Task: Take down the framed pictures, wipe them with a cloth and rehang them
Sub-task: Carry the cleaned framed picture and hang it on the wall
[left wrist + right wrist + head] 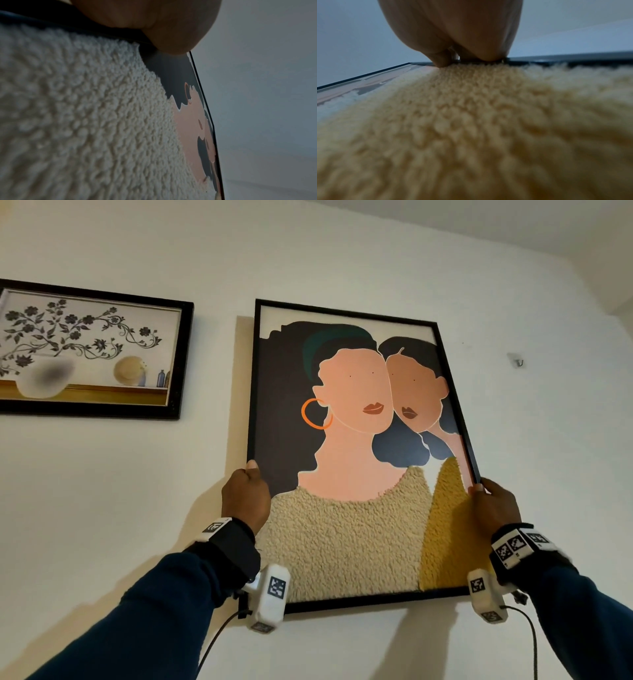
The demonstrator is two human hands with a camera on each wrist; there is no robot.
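1. A person stands close to a white wall point(342, 251) and looks up at it, both arms raised in dark blue sleeves.
2. A tall portrait picture point(349, 412) in a thin black frame is held against the wall, tilted so its top leans to the left. It shows two stylised figures with dark hair, one wearing an orange hoop earring, above a fuzzy cream area and a fuzzy yellow area.
3. The left hand point(245, 498) grips the picture's left edge about two thirds of the way down, thumb on the front. In the left wrist view the thumb presses the black frame just above the cream texture; the other fingers are hidden behind the frame.
4. The right hand point(495, 501) grips the right edge at about the same height, thumb on the front and fingers curled round behind. In the right wrist view the fingers point(441, 59) pinch the frame edge above the yellow texture.
5. A second, wide picture point(89, 350) in a black frame hangs on the wall to the left, well apart from the hands. It shows dark flowers on curling stems.
6. A small wall hook point(517, 361) sits on the bare wall to the right of the portrait, apart from it.
7. White marker-covered devices with cables are strapped at both wrists.
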